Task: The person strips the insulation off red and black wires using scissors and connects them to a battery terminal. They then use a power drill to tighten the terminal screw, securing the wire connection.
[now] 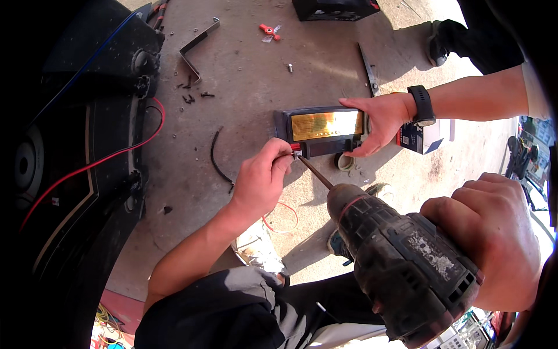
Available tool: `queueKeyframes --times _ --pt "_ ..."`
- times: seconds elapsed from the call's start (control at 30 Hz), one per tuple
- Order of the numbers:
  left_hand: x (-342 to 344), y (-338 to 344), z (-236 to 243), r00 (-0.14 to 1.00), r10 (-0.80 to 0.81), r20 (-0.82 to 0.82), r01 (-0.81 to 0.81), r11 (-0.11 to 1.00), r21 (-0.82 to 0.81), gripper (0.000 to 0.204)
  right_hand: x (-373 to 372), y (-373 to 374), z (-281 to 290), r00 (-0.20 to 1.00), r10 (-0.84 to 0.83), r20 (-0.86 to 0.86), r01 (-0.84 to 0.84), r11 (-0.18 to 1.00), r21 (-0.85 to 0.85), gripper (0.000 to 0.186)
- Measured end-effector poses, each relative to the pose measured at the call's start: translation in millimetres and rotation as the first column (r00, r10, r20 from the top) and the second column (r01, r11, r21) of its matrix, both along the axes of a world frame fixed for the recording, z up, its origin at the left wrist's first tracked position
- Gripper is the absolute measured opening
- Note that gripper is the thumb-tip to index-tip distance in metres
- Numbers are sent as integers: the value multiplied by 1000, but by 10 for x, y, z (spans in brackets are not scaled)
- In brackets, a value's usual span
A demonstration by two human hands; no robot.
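Note:
My right hand [491, 238] grips a worn black cordless drill [407, 262] at the lower right. Its long bit [315, 173] reaches up and left to the near left corner of a black battery [285, 129] with a shiny gold label. At that corner, beside a red terminal piece [295, 147], my left hand [258, 177] pinches with thumb and finger; what lies between them is too small to make out. The bit's tip meets a small metal part there. Another person's hand [381, 125], wearing a black watch, steadies the battery's right end.
Left stands a large black machine body [64, 168] with a red wire [99, 158]. Scattered on the concrete are a bent metal bracket [195, 49], dark screws [189, 87], a black hose piece [215, 157], a red part [270, 32] and scissors [367, 70]. Shoes stand close by.

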State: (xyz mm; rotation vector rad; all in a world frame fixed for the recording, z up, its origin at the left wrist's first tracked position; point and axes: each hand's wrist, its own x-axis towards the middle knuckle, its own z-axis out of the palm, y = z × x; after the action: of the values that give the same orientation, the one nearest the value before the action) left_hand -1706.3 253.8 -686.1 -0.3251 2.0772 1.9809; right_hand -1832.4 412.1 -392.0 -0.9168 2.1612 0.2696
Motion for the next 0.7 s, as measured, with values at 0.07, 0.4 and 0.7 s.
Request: queueKeyframes --times 0.07,0.4,0.7 --pt "-13 4 7 999 2 33 -2 1000 9 8 -3 8 -4 1000 -2 -2 2 1000 -1 30" --pt "1 -9 44 997 21 -80 -28 996 -84 15 42 -32 -70 1000 6 -1 -6 1000 -15 29" --pt "-23 -27 59 996 -2 -93 -7 996 -91 14 -38 -82 -73 1000 26 4 -26 1000 -5 28"
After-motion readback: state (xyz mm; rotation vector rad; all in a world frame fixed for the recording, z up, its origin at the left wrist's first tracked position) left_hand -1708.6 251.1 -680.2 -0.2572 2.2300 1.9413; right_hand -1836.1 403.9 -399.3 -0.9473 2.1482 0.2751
